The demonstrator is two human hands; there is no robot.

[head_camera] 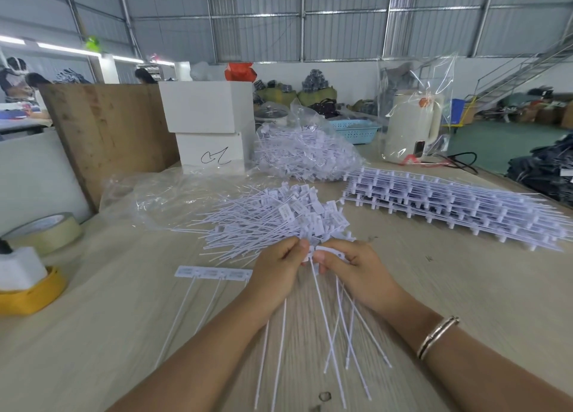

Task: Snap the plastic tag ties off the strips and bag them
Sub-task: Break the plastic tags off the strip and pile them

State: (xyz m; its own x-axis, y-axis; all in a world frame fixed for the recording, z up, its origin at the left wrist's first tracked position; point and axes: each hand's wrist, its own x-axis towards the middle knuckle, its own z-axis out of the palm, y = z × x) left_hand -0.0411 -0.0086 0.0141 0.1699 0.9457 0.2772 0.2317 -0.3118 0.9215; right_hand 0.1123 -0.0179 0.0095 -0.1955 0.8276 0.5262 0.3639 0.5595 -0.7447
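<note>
Both hands pinch one white tag strip (313, 253) at mid-desk.
Left hand (276, 269) and right hand (353, 269) grip its heads, tails dangling; the clear bag (305, 151) at the far edge holds loose ties.

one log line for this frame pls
step: snapping | left hand: grips strip | right hand: grips strip | loose ties: piled behind

Both hands (313, 267) pinching tag strip (328, 252)
</note>
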